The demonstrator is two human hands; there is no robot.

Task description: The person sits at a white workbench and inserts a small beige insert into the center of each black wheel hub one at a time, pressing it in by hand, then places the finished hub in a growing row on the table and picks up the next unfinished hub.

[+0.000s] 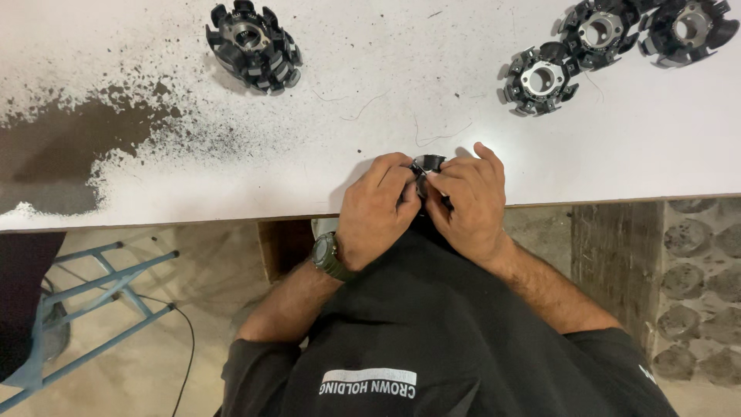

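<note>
— At the near edge of the desk (pixel 231 177), between the fingers of both hands, what is being held?

— A small black part (pixel 427 164). Only its top shows above the fingertips. The left hand (pixel 374 212), with a dark watch (pixel 330 256) on its wrist, and the right hand (pixel 467 205) press together around it. Both sets of fingers are curled closed on the piece, just above the desk edge.

— Can you tell what the fingers are doing to it?

— No. The part is mostly hidden, so whether it is being fitted, bent or wound cannot be told.

— What lies beyond the fingers?

— Four round toothed metal rings with black segments. One ring (pixel 253 46) sits far to the left and ahead of the fingers. A smaller ring (pixel 540 79) lies ahead to the right, with two more rings (pixel 598 29) (pixel 687 23) behind it at the far corner. All are well apart from the hands and untouched.

— So how far along does the work look?

— As a judgement, midway: one small piece is in hand, and the four rings wait on the desk. Thin stray wires (pixel 440 137) and dark specks (pixel 154 116) are scattered ahead and left of the fingers.
</note>
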